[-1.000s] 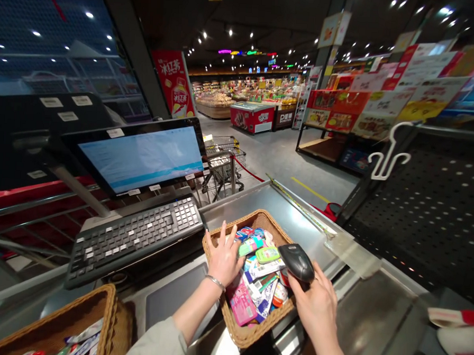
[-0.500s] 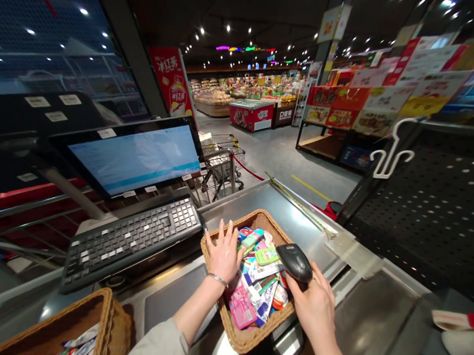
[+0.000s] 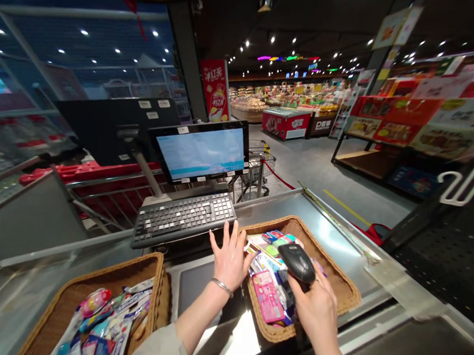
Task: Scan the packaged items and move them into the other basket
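In the head view, the left hand (image 3: 230,262) is open, its fingers (image 3: 228,238) spread and holding nothing, just beside the left rim of a wicker basket (image 3: 337,275) on the steel bench (image 3: 330,225). The right hand (image 3: 313,303) has its fingers curled around a black handheld barcode scanner (image 3: 296,263), raised over the basket. The basket holds small packets, among them a pink card-backed pack (image 3: 268,297); they look light, thin and slippery, best pinched by an edge. The scanner looks stiff and is best held by its body. A second wicker basket (image 3: 116,269) of similar packets sits at left, near a keyboard (image 3: 183,217).
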`<state>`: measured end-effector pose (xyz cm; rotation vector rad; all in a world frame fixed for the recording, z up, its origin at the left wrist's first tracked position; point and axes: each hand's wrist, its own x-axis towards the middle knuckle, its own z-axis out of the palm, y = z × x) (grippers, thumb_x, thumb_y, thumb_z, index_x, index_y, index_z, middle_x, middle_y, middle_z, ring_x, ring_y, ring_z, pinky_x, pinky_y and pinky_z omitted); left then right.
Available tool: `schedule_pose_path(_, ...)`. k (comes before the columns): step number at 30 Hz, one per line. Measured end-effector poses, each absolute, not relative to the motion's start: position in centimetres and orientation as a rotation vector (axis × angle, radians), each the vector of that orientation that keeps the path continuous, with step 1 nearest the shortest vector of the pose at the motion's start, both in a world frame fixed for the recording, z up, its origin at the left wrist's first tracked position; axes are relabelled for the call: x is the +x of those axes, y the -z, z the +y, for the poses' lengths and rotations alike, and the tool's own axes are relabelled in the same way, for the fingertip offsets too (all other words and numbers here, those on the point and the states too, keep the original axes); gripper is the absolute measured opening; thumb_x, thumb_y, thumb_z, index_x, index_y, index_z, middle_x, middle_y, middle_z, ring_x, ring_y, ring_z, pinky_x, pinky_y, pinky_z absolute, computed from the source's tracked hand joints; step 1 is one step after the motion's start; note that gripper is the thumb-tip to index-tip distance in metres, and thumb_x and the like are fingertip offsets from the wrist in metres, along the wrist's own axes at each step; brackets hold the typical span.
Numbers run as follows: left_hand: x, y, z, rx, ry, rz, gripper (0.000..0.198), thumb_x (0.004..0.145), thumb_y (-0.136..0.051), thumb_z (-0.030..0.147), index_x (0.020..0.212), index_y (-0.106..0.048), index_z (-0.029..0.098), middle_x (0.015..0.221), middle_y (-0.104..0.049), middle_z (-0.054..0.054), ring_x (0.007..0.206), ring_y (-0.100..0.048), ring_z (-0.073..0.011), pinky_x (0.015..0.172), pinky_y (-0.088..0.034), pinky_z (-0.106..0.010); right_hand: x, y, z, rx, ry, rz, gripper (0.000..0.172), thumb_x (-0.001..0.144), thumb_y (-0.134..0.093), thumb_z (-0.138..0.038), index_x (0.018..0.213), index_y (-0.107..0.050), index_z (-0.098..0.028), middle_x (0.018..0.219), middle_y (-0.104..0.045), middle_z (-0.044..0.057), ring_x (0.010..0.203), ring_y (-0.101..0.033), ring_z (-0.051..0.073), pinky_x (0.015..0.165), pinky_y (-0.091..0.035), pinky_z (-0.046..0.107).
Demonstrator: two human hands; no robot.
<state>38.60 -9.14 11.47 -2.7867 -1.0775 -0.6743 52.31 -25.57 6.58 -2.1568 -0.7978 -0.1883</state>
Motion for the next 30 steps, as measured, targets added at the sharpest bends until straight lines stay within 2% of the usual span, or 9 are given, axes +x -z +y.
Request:
schedule_pose_path(8,32.1,-12.0,-9.4,-2.662,0.664,-1.213,0.059,0.090,-0.050,0.051,0.140,-0.048,0.020,0.158,-0.030,-0.013,0.148,-0.017,-0.0376,0.113,-0.005,-0.073,47.9,-7.2,-23.0,-2.062,0.152,-0.942,0.056,0.081,-0.049,-0.060,0.102,-0.071,-0.013,0.123,-0.064,0.020,0.123,-0.053,0.033,0.104,-0.039,0.050)
schedule_pose_path(15,25.6,-11.6,-9.1,-2.559,0.641,-1.345,0.060,0.090,-0.051,0.051,0.141,-0.047,0.019,0.159,-0.027,-0.014,0.148,-0.014,-0.0376,0.114,-0.005,-0.072,43.5,-7.0,-20.3,-2.001,0.074,-1.062,0.056,0.081,-0.049,-0.059,0.105,-0.072,-0.013,0.120,-0.066,0.019,0.123,-0.054,0.033,0.104,-0.039,0.049)
schedule_pose_path(20,21.2,-11.0,-9.1,-2.486,0.593,-1.469,0.062,0.090,-0.051,0.050,0.142,-0.045,0.017,0.159,-0.025,-0.015,0.148,-0.015,-0.0379,0.114,-0.006,-0.072,40.5,-6.8,-18.7,-1.985,0.042,-1.189,0.053,0.082,-0.049,-0.054,0.109,-0.070,-0.013,0.126,-0.063,0.019,0.123,-0.053,0.033,0.105,-0.039,0.047)
schedule_pose_path(25,17.7,-10.0,-9.1,-2.431,0.537,-1.568,0.065,0.090,-0.051,0.052,0.144,-0.042,0.017,0.160,-0.025,-0.015,0.149,-0.013,-0.0371,0.114,-0.007,-0.071,38.0,-6.7,-17.4,-1.923,0.024,-1.328,0.050,0.083,-0.048,-0.050,0.100,-0.071,-0.010,0.120,-0.065,0.021,0.122,-0.053,0.034,0.104,-0.039,0.048)
schedule_pose_path(30,14.9,-9.0,-9.1,-2.371,0.472,-1.668,0.065,0.090,-0.051,0.050,0.145,-0.041,0.016,0.159,-0.027,-0.016,0.149,-0.014,-0.0364,0.114,-0.009,-0.070,35.9,-6.5,-16.4,-1.915,-0.023,-1.380,0.053,0.083,-0.047,-0.054,0.100,-0.071,-0.010,0.120,-0.066,0.021,0.122,-0.054,0.034,0.102,-0.041,0.049)
